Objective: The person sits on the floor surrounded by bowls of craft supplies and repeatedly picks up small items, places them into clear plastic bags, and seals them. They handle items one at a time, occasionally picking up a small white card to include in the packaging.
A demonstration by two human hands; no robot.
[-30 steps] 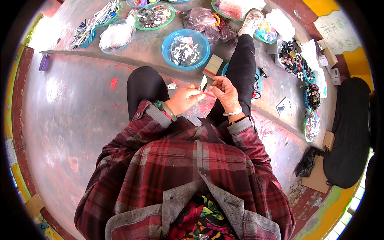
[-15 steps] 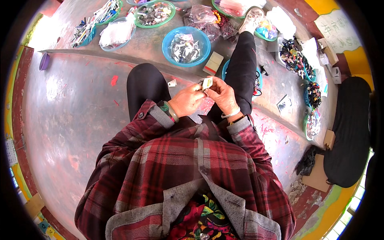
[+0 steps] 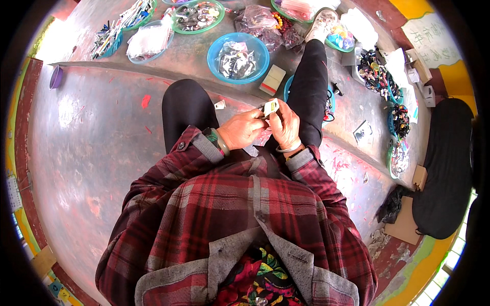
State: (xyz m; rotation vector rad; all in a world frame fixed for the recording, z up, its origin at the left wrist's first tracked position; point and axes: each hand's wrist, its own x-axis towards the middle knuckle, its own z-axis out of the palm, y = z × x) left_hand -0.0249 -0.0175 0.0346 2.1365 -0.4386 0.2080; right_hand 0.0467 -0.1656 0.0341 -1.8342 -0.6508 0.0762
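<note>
Above my lap, a small white card [image 3: 271, 106] with a yellowish-green patch is pinched between the thumb and fingers of my right hand [image 3: 287, 128]. My left hand [image 3: 239, 129] is closed close beside it. Its fingertips meet at the card's lower left, where something small and dark shows; I cannot make out what it is. A second small white tag [image 3: 220, 105] lies on the ledge just past my left hand. Beyond my hands stands a blue basin [image 3: 213, 66] with clear plastic packets in it.
A cream block with a red edge [image 3: 272, 80] sits beside the blue basin. Green-rimmed trays [image 3: 220, 23] of small goods line the far side. At the right are baskets of cords [image 3: 400, 122] and a long black padded thing [image 3: 443, 168]. A purple bowl [image 3: 56, 77] stands far left.
My right hand has turned and shifted slightly, its thumb now pressed up against the card. The card has moved a little to the right. My left hand stays almost in place.
</note>
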